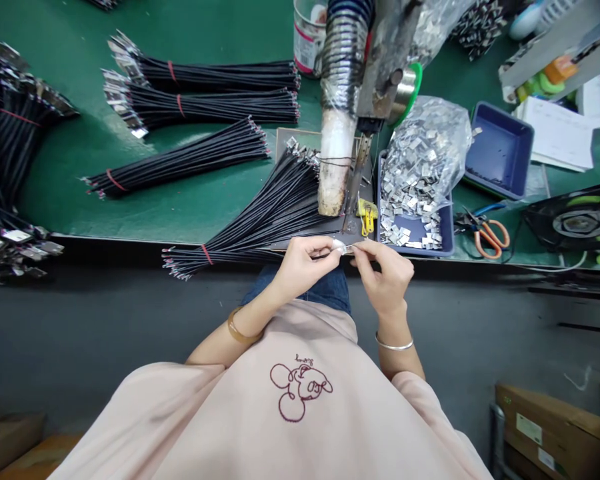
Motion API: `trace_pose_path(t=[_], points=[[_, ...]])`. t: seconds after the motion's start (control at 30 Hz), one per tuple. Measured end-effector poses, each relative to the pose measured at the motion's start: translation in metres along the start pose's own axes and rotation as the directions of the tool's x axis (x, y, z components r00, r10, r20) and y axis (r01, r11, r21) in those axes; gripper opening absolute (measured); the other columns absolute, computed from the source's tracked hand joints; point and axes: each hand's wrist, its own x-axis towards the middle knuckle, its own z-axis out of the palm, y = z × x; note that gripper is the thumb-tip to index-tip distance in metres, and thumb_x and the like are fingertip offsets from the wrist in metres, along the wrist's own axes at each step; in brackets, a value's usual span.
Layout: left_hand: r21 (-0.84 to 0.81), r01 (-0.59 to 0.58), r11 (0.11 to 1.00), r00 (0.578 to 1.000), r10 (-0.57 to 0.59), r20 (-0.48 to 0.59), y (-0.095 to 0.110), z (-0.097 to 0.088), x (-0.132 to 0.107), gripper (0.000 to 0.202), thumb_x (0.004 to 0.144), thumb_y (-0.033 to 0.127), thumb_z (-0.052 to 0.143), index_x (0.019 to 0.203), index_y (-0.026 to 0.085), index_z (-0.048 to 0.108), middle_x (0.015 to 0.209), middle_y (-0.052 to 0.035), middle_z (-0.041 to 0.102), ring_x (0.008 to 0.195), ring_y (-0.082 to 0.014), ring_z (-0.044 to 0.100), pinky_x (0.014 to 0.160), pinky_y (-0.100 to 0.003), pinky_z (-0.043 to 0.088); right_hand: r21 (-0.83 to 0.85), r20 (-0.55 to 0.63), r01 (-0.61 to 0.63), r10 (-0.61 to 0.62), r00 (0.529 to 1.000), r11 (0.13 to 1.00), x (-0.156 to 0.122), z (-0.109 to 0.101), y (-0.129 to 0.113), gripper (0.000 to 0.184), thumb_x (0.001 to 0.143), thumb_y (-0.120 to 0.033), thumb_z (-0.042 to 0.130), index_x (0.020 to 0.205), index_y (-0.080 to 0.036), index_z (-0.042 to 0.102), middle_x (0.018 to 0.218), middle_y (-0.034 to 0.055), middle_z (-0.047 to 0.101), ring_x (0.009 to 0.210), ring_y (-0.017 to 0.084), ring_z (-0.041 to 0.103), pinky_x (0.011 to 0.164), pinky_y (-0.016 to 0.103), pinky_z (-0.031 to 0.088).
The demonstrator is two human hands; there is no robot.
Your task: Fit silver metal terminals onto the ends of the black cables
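At the bench's front edge, my left hand (pixel 307 263) is closed in a pinch on the end of a black cable (pixel 322 253). Something white covers a fingertip there. My right hand (pixel 386 270) almost meets it, thumb and forefinger pinched around something thin and small that I cannot make out. Just behind both hands lies a fanned bundle of black cables (pixel 260 200), tied with a red band at its left end. Above them stands a soldering tool (pixel 357 170) on a metal holder, beside a ribbed hose (pixel 337 113) with a stained white end.
Small metal connectors (pixel 415 173) fill a plastic bag and spill into a blue tray (pixel 447 230). Right of it are orange-handled pliers (pixel 490 239), another blue tray (pixel 500 147) and a fan (pixel 575 220). Tied cable bundles (pixel 215 107) lie at left. A solder spool (pixel 407 93) hangs behind.
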Motion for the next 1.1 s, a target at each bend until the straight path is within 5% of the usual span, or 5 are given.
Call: trace_pose_path(t=[0.13, 0.2, 0.3, 0.43, 1.1], points=[[0.009, 0.007, 1.0, 0.998, -0.006, -0.056, 0.002, 0.002, 0.002, 0.017, 0.078, 0.028, 0.066, 0.071, 0.013, 0.067, 0.054, 0.0046, 0.043, 0.051, -0.0064, 0.035, 0.051, -0.021, 0.03, 0.136, -0.258, -0.206, 0.235, 0.937, 0.969, -0.007, -0.003, -0.003, 0.018, 0.095, -0.018, 0.061, 0.11, -0.026, 0.067, 0.08, -0.0032, 0.075, 0.049, 0.008, 0.064, 0.044, 0.021, 0.047], [0.014, 0.007, 1.0, 0.998, -0.006, -0.069, 0.002, 0.002, 0.004, 0.016, 0.078, 0.027, 0.065, 0.069, 0.013, 0.065, 0.054, 0.0054, 0.039, 0.051, -0.0061, 0.032, 0.051, -0.022, 0.026, 0.217, -0.282, -0.246, 0.302, 0.911, 0.945, -0.01, -0.003, -0.003, 0.02, 0.096, -0.019, 0.06, 0.114, -0.026, 0.064, 0.082, -0.0032, 0.076, 0.054, 0.01, 0.07, 0.047, 0.021, 0.053], [0.009, 0.022, 1.0, 0.997, -0.022, -0.078, 0.004, 0.003, 0.007, 0.016, 0.077, 0.027, 0.064, 0.067, 0.014, 0.062, 0.054, 0.0058, 0.036, 0.051, -0.0062, 0.029, 0.05, -0.023, 0.022, 0.169, -0.184, -0.196, 0.226, 0.956, 0.966, -0.008, 0.001, -0.004, 0.016, 0.093, -0.016, 0.065, 0.106, -0.025, 0.066, 0.09, -0.0013, 0.079, 0.076, 0.015, 0.078, 0.069, 0.026, 0.064], [0.019, 0.015, 1.0, 0.995, -0.013, -0.097, 0.005, 0.004, 0.011, 0.017, 0.077, 0.026, 0.063, 0.065, 0.015, 0.058, 0.056, 0.006, 0.033, 0.052, -0.0064, 0.027, 0.051, -0.023, 0.021, 0.119, -0.084, -0.088, 0.099, 0.992, 0.989, -0.001, 0.01, -0.003, 0.014, 0.09, -0.011, 0.067, 0.098, -0.022, 0.068, 0.109, 0.0047, 0.079, 0.102, 0.017, 0.077, 0.086, 0.029, 0.064], [-0.009, 0.018, 1.0, 0.991, -0.019, -0.132, 0.008, 0.004, 0.015, 0.02, 0.079, 0.028, 0.062, 0.064, 0.016, 0.054, 0.055, 0.0064, 0.031, 0.051, -0.0065, 0.027, 0.051, -0.023, 0.022, 0.112, -0.037, -0.018, 0.022, 0.999, 0.994, 0.005, 0.012, -0.007, 0.015, 0.087, -0.008, 0.066, 0.091, -0.022, 0.061, 0.119, 0.0092, 0.077, 0.094, 0.017, 0.078, 0.084, 0.03, 0.066]])
